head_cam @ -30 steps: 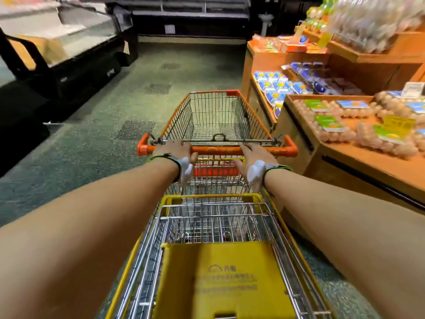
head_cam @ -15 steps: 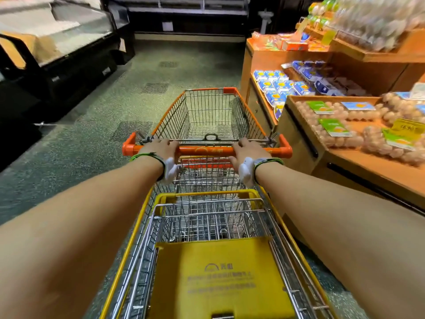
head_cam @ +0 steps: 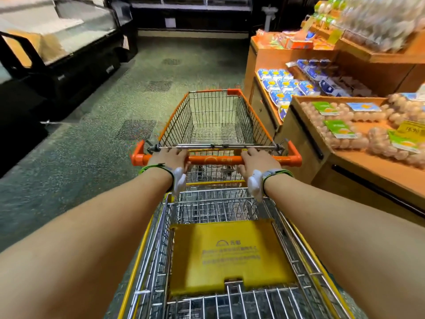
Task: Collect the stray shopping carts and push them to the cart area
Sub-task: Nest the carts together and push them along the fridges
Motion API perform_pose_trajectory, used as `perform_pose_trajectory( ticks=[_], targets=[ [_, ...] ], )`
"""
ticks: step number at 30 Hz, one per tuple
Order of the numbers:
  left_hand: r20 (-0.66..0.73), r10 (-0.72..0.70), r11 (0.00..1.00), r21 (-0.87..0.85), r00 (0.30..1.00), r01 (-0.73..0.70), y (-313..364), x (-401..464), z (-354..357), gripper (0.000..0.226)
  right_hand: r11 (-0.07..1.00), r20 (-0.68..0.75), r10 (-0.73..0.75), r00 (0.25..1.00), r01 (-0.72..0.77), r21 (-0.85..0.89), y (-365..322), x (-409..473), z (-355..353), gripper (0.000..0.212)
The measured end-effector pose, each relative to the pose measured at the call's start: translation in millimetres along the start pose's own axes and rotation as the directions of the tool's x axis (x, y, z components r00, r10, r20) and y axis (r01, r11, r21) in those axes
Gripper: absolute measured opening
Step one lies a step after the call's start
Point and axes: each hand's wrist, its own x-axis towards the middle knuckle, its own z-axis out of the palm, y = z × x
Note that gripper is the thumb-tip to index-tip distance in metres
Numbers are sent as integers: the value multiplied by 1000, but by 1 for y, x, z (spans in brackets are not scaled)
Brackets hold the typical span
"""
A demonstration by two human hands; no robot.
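Note:
An orange-trimmed wire shopping cart (head_cam: 216,116) stands ahead of me in the aisle, its basket holding nothing. My left hand (head_cam: 169,157) and my right hand (head_cam: 254,160) both grip its orange handle bar (head_cam: 213,160), fingers curled over the top. A yellow-trimmed cart (head_cam: 220,261) sits directly below my arms, its front nested under the orange cart's rear. Its yellow child-seat flap (head_cam: 227,254) lies folded down.
Wooden display stands (head_cam: 345,171) with egg cartons (head_cam: 340,125) and blue packs (head_cam: 282,85) run close along the right side of the carts. A black chiller case (head_cam: 69,58) lines the left. Speckled floor (head_cam: 128,104) stretches ahead to a dark back wall.
Both carts have rolled forward along the aisle past the egg stands. My hands have closed more firmly over the orange handle bar.

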Motion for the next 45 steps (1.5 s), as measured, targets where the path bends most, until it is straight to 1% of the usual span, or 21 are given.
perform_pose_trajectory(
  ticks=[2,5,8,10,12,15,19,22,27,29,32,38,41,45],
  targets=[
    [24,2,1000,1,1000,-2,4,-7,0,60,1000,-15,-4,1000,4,1,-2,-8,0,40],
    [59,1,1000,-1,998,-1,11,-25,-3,60,1000,-2,5,1000,-5,1,-6,-19,-1,47],
    [41,13,1000,-14,999,-12,19,-47,-6,48,1000,35,27,999,-27,9,-9,-32,1,53],
    [57,11,1000,-24,998,-10,24,-61,-10,43,1000,44,23,999,-23,8,-10,-44,-1,49],
    [64,3,999,-44,998,0,28,-73,-11,43,1000,64,20,998,-20,1,-11,-55,-2,45],
    [102,-3,998,-63,995,9,31,-91,-13,42,1000,95,27,995,-27,-10,-17,-66,-3,44],
    [138,-5,998,-68,990,15,34,-119,-11,46,999,150,19,989,-14,-32,-23,-84,-2,52],
    [205,-4,997,-77,979,20,34,-135,-7,49,999,169,-5,986,13,-47,-28,-101,0,56],
    [215,18,996,-87,977,1,38,-167,-6,45,997,192,-31,981,45,-69,-32,-128,0,65],
    [233,15,996,-91,972,7,42,-184,-7,52,993,206,-38,978,60,-103,-32,-140,-1,73],
    [257,-2,996,-82,966,24,49,-203,-12,75,985,198,-50,979,81,-153,-31,-153,2,85],
    [240,17,995,-103,971,8,59,-238,-17,106,979,175,-46,983,79,-187,-36,-181,9,97],
    [198,10,994,-108,980,12,64,-250,-9,114,978,169,-48,984,80,-194,-36,-194,11,104],
    [159,-2,996,-91,987,17,74,-269,0,120,972,155,-72,985,104,-209,-34,-218,13,107]
  ],
)
